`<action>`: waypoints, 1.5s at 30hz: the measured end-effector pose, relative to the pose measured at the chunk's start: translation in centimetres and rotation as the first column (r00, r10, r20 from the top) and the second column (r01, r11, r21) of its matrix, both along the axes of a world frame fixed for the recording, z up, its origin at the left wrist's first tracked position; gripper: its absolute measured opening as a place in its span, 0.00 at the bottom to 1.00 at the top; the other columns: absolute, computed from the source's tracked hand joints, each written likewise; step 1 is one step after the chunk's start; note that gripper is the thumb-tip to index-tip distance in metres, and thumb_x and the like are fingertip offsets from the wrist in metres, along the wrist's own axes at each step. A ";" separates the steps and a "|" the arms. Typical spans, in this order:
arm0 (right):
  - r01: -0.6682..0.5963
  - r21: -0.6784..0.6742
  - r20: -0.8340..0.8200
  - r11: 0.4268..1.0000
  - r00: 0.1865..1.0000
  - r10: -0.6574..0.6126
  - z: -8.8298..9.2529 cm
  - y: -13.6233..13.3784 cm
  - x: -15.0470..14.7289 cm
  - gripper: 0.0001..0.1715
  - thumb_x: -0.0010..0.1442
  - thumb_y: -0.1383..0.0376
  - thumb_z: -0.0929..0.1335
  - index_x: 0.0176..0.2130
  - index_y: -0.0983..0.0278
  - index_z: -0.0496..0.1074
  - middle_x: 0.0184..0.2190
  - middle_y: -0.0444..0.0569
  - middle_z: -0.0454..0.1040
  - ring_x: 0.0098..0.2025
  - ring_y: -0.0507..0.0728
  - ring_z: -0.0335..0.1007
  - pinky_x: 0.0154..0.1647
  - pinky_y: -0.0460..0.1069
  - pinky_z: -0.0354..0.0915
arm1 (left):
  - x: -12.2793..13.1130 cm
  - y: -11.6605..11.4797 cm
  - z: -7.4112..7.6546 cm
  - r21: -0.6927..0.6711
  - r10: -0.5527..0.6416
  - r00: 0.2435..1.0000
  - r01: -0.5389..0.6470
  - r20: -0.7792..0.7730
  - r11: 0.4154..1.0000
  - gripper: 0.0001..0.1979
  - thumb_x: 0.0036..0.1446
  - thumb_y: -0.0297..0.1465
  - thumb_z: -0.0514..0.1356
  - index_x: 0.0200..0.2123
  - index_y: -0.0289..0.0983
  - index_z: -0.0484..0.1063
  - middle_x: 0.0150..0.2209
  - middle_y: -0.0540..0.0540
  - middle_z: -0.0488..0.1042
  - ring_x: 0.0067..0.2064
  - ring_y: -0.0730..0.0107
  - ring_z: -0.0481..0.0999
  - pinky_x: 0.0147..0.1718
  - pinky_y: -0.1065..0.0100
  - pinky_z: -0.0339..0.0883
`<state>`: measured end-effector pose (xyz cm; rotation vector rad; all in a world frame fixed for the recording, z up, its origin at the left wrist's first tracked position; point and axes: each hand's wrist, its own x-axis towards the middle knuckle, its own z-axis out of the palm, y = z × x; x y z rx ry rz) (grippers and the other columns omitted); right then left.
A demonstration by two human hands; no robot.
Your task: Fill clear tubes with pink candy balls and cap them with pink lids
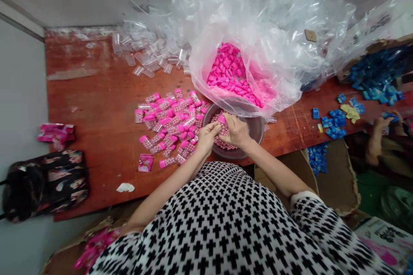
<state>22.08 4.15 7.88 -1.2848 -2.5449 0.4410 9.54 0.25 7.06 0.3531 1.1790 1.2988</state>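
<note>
My left hand (207, 134) and my right hand (235, 131) meet over a dark round bowl (256, 128) of small pink balls at the table's near edge. Their fingers pinch together on a small clear tube with a pink cap (222, 121), held just above the balls. Left of the bowl lies a heap of filled pink-capped tubes (169, 125). Behind the bowl a big clear plastic bag (245, 38) holds loose pink caps (230, 73).
Empty clear tubes (151, 53) are piled at the table's back. A floral bag (48, 182) and pink packets (56, 133) sit at the left. Blue wrapped pieces (335, 120) lie at the right, where another person's hand (380, 131) works. Cardboard boxes (335, 176) stand below the edge.
</note>
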 end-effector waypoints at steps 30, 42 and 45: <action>0.835 -0.493 -0.042 0.245 0.259 -0.965 -8.1 1.3 19.8 0.22 0.48 0.57 0.67 0.41 0.68 0.70 0.34 0.49 0.75 0.36 0.54 0.71 0.38 0.48 0.67 | 3.9 0.3 -0.6 0.108 -0.358 0.552 0.641 -0.753 0.760 0.18 0.57 0.37 0.57 0.49 0.38 0.71 0.47 0.42 0.75 0.47 0.64 0.75 0.46 0.62 0.69; 0.136 -0.843 -0.533 0.521 -0.078 -0.842 -0.6 -0.9 10.6 0.13 0.49 0.58 0.70 0.31 0.63 0.66 0.28 0.46 0.75 0.30 0.52 0.72 0.33 0.48 0.69 | 7.8 -2.1 -0.4 -0.010 -0.702 0.652 0.730 -0.288 0.683 0.13 0.55 0.37 0.57 0.25 0.33 0.71 0.20 0.48 0.73 0.22 0.73 0.74 0.23 0.73 0.67; 0.190 -0.828 -0.558 0.528 -0.178 -0.811 -1.3 1.1 11.0 0.14 0.52 0.56 0.69 0.34 0.62 0.65 0.28 0.43 0.74 0.28 0.50 0.73 0.30 0.46 0.70 | 5.7 -5.1 -1.3 -0.128 -0.726 0.677 0.715 -0.122 0.688 0.14 0.51 0.38 0.60 0.23 0.33 0.70 0.17 0.50 0.71 0.19 0.74 0.72 0.20 0.73 0.66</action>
